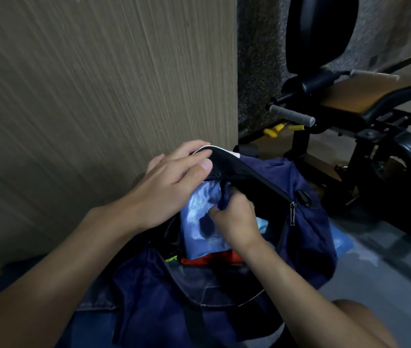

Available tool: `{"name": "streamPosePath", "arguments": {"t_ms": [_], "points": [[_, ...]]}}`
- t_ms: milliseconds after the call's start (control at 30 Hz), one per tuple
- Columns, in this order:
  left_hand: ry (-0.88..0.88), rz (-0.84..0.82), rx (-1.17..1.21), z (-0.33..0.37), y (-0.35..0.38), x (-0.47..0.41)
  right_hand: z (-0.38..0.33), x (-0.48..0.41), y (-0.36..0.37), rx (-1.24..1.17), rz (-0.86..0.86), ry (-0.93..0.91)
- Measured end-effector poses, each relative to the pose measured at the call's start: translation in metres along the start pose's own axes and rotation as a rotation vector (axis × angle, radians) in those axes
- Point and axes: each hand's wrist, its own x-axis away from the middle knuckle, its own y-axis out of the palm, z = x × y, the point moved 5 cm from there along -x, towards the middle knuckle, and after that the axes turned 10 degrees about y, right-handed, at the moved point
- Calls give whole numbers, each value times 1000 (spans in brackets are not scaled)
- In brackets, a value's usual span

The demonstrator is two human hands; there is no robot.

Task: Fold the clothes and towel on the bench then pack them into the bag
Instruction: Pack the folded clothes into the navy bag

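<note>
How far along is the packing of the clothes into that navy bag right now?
Done: a red item already lies in the navy bag, and the visible bench pad carries no clothes. In hand: the left hand holds the bag's rim open while the right hand pinches a light blue cloth inside. Left: seating that cloth, perhaps the pale blue piece beside the bag, then closing the zip.

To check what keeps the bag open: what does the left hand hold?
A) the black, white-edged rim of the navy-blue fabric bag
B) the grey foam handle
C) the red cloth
A: the left hand grips the black, white-edged rim of the navy-blue fabric bag, its thumb on the front.
</note>
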Motion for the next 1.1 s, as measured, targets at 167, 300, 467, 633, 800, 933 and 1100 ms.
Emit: {"name": "streamPosePath", "arguments": {"t_ms": [167, 300, 467, 633, 800, 933, 1100], "points": [[-18, -31, -24, 4, 3, 5, -15, 27, 4, 246, 161, -512], [-14, -47, -45, 7, 2, 7, -5, 24, 29, 429, -163, -574], [10, -73, -68, 7, 0, 9, 13, 8, 51, 640, -249, -410], [37, -101, -131, 1, -1, 12, 15, -9, 66, 659, -275, -312], [46, -119, -163, -4, -2, 15, 11, 1, 62, 692, -216, -348], [61, -116, -170, -2, -2, 16, 16, -1, 65, 673, -235, -291], [56, -118, -171, -5, -5, 18, 18, -3, 69, 653, -227, -287]]}}
